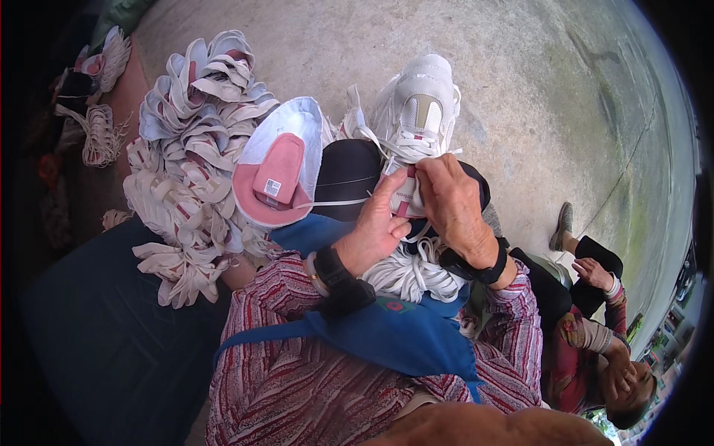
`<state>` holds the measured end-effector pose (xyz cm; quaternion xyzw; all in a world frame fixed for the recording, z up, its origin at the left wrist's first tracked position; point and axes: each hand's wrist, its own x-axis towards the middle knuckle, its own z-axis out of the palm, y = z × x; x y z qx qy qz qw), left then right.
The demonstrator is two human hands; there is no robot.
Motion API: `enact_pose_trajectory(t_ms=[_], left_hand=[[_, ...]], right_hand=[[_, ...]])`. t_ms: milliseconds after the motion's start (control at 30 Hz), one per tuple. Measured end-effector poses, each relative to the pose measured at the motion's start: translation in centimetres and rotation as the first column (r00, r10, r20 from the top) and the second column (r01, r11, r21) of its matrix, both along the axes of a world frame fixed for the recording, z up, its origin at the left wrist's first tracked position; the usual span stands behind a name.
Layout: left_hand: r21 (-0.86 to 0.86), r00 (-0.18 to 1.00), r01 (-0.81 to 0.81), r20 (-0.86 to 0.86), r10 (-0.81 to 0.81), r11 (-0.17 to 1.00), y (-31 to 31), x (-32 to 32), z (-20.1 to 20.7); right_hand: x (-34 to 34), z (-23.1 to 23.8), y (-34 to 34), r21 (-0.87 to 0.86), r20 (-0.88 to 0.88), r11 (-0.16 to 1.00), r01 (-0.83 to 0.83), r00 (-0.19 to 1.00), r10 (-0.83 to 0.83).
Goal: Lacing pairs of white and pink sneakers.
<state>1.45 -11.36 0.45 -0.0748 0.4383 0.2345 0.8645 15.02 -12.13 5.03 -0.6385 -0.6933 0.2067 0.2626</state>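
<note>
A white shoe upper [422, 104] with a beige and mesh toe lies over my knees, its toe pointing away from me. At its near end is a pink-and-white tongue [404, 195]. My left hand [374, 227] is closed on the tongue's left side with the thumb on top. My right hand [460, 212] is curled over its right side, fingertips pressed together; whatever they pinch is hidden. A white shoelace [335, 203] runs leftward from near my left fingers. Below my hands, a bundle of white laces [413, 273] rests in my lap.
Left of my knee stands a shoe upper with a pink lining [249, 189]. Beyond it is a tall heap of white uppers [197, 160]. More laced pieces [104, 134] lie at the far left. Another person [595, 327] sits close at my right, on the concrete floor [535, 111].
</note>
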Motion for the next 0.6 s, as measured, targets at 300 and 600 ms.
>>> enact_pose_trajectory(t_ms=[300, 600], left_hand=[[-0.015, 0.998, -0.025, 0.050, 0.025, 1.000, 0.3, 0.1, 0.6], [0.021, 0.917, 0.014, 0.398, -0.021, 1.000, -0.2, -1.0, -2.2]], right_hand=[[1.0, 0.6, 0.9, -0.100, 0.059, 0.992, -0.073, 0.995, 0.079], [0.0, 1.2, 1.7, 0.069, 0.403, 0.962, -0.265, 0.889, 0.216]])
